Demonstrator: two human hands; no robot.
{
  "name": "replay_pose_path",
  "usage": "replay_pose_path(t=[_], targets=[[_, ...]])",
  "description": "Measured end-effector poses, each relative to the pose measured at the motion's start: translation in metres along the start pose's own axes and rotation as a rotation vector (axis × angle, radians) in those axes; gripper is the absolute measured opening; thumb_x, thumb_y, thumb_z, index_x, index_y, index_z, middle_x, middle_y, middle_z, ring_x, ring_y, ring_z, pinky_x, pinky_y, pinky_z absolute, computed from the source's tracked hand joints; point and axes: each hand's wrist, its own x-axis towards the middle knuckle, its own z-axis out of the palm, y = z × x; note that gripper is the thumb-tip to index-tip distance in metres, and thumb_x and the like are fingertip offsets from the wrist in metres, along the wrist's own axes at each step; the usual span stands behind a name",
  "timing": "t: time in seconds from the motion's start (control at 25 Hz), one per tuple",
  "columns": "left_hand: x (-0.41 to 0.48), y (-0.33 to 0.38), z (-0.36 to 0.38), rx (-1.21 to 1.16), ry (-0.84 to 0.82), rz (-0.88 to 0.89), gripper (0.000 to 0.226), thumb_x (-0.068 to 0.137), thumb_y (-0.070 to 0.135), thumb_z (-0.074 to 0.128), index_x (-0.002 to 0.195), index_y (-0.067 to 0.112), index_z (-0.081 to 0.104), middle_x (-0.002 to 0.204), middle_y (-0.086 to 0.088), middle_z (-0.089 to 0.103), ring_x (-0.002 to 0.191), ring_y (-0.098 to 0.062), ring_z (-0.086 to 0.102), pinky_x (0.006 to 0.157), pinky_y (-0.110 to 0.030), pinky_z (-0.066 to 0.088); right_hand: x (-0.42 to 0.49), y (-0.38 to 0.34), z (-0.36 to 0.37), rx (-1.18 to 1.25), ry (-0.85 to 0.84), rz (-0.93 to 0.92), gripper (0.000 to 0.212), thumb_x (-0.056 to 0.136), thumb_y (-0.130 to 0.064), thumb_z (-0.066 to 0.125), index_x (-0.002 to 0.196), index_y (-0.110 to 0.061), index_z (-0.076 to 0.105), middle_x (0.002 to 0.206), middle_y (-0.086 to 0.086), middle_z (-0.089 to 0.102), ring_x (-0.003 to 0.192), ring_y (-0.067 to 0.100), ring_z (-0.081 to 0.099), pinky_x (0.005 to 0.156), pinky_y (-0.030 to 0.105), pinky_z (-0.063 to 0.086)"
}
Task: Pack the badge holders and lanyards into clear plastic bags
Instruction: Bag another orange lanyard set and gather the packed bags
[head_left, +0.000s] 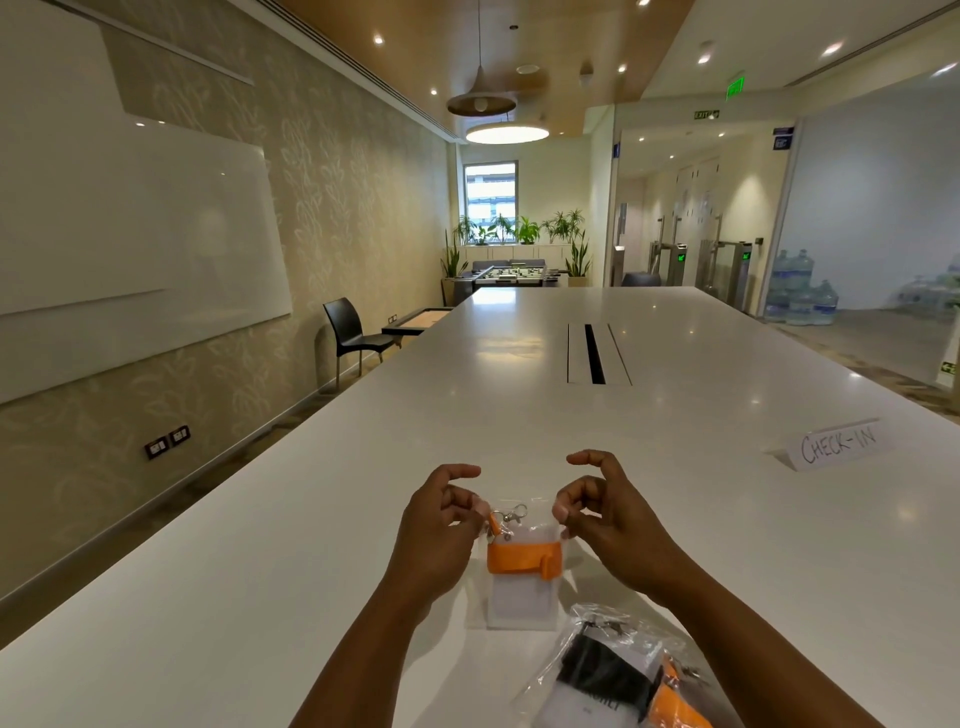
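A small clear plastic bag (519, 608) stands upright on the white table (260, 597). Inside it is a badge holder wrapped in an orange lanyard (522, 558), with a metal clip (511, 514) near the top. My left hand (441, 525) pinches the bag's top left edge. My right hand (602, 512) pinches the top right edge. Both hands hold the bag's mouth between thumb and fingers.
A larger clear bag (618, 670) with black and orange lanyards and badge holders lies at the near right. A folded "CHECK-IN" paper sign (836, 444) stands to the right. A cable slot (595, 353) sits in the table's middle.
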Motion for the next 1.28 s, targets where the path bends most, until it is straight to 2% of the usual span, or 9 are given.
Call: replay_pose_path(t=[0.16, 0.44, 0.68, 0.8, 0.88, 1.0, 1.12, 1.2, 1.28], targets=[[-0.004, 0.004, 0.005, 0.061, 0.042, 0.036, 0.030, 0.088, 0.002, 0.061, 0.102, 0.029, 0.060, 0.081, -0.003, 0.068, 0.082, -0.012, 0.068, 0.079, -0.030, 0.057, 0.000, -0.002, 0.003, -0.037, 0.003, 0.011, 0.044, 0.090, -0.004, 0.063, 0.121, -0.023, 0.038, 0.082, 0.003, 0.066, 0.075, 0.010, 0.065, 0.067, 0.019, 0.054], [-0.003, 0.007, 0.004, 0.121, 0.094, 0.075, 0.030, 0.086, -0.005, 0.061, 0.101, 0.021, 0.060, 0.082, 0.000, 0.068, 0.079, -0.010, 0.066, 0.071, -0.017, 0.053, 0.002, 0.002, 0.000, -0.043, 0.021, 0.004, 0.054, 0.087, -0.001, 0.065, 0.124, -0.030, 0.037, 0.080, 0.003, 0.067, 0.076, 0.014, 0.067, 0.068, 0.023, 0.056], [-0.003, 0.007, 0.007, 0.190, 0.145, 0.104, 0.035, 0.084, -0.008, 0.060, 0.095, 0.026, 0.059, 0.081, 0.007, 0.065, 0.078, -0.008, 0.064, 0.061, -0.008, 0.049, 0.004, 0.007, 0.005, -0.112, 0.031, -0.046, 0.054, 0.087, 0.006, 0.057, 0.111, -0.038, 0.038, 0.077, -0.002, 0.064, 0.071, 0.012, 0.063, 0.069, 0.021, 0.055], [-0.003, 0.009, 0.005, 0.203, 0.054, 0.112, 0.034, 0.090, 0.003, 0.060, 0.111, 0.029, 0.055, 0.088, 0.005, 0.063, 0.088, -0.011, 0.062, 0.071, -0.012, 0.047, 0.004, 0.008, 0.006, -0.126, 0.012, -0.089, 0.036, 0.092, -0.008, 0.059, 0.112, -0.036, 0.048, 0.078, -0.006, 0.062, 0.074, 0.007, 0.063, 0.066, 0.020, 0.055], [-0.004, 0.011, 0.005, 0.221, -0.020, 0.115, 0.038, 0.093, 0.010, 0.058, 0.121, 0.035, 0.049, 0.092, 0.006, 0.062, 0.092, -0.008, 0.060, 0.073, -0.011, 0.045, 0.004, 0.006, 0.007, -0.175, 0.000, -0.087, 0.020, 0.092, -0.018, 0.062, 0.096, -0.038, 0.060, 0.078, -0.010, 0.063, 0.075, 0.002, 0.062, 0.064, 0.020, 0.054], [-0.007, 0.011, 0.007, 0.273, -0.049, 0.119, 0.041, 0.092, 0.011, 0.059, 0.123, 0.036, 0.050, 0.091, 0.009, 0.063, 0.091, -0.003, 0.059, 0.068, -0.009, 0.043, 0.004, 0.005, 0.009, -0.261, 0.000, -0.087, 0.023, 0.090, -0.020, 0.065, 0.077, -0.039, 0.062, 0.077, -0.012, 0.066, 0.077, 0.003, 0.062, 0.068, 0.020, 0.053], [-0.009, 0.012, 0.008, 0.333, -0.038, 0.131, 0.040, 0.088, 0.005, 0.063, 0.117, 0.031, 0.058, 0.082, 0.013, 0.064, 0.082, 0.001, 0.060, 0.059, -0.002, 0.044, 0.003, 0.003, 0.010, -0.316, -0.018, -0.120, 0.021, 0.092, -0.020, 0.062, 0.079, -0.037, 0.060, 0.080, -0.013, 0.064, 0.081, 0.002, 0.060, 0.071, 0.015, 0.052], [-0.010, 0.013, 0.011, 0.349, -0.017, 0.132, 0.040, 0.086, -0.002, 0.062, 0.115, 0.026, 0.061, 0.078, 0.012, 0.063, 0.075, -0.001, 0.061, 0.055, 0.001, 0.043, 0.003, 0.002, 0.011, -0.355, -0.037, -0.134, 0.012, 0.093, -0.024, 0.059, 0.083, -0.028, 0.062, 0.082, -0.013, 0.062, 0.081, 0.003, 0.059, 0.069, 0.013, 0.050], [-0.012, 0.016, 0.015, 0.360, 0.008, 0.145, 0.044, 0.085, -0.006, 0.060, 0.117, 0.024, 0.061, 0.076, 0.012, 0.062, 0.072, -0.002, 0.061, 0.054, 0.000, 0.044, 0.004, 0.001, 0.011, -0.396, -0.052, -0.154, 0.013, 0.094, -0.027, 0.056, 0.086, -0.021, 0.064, 0.083, -0.012, 0.061, 0.080, 0.005, 0.058, 0.069, 0.014, 0.049]])
